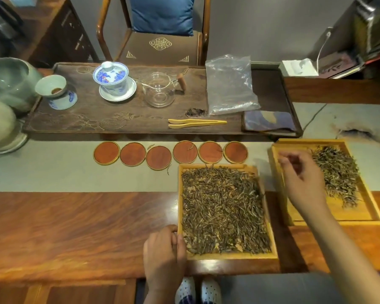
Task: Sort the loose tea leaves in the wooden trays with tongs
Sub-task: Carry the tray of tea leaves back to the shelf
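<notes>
Two light wooden trays stand on the table. The near tray [228, 256] is covered with dark loose tea leaves [222, 207]. My left hand [162, 251] grips its left rim near the front corner. The right tray [338, 222] holds a smaller pile of leaves [338, 174] on its far right side. My right hand [303, 178] hovers over that tray's left part with fingers curled and blurred; whether it pinches any leaf is unclear. The bamboo tongs [195, 123] lie untouched on the dark tea tray [119, 115] behind.
Several round red coasters [158, 157] line up behind the near tray. The dark tea tray carries a blue-and-white gaiwan [112, 77], a glass pitcher [158, 89], a strainer cup [53, 86] and a plastic bag [228, 84]. A tissue box [298, 66] sits far right.
</notes>
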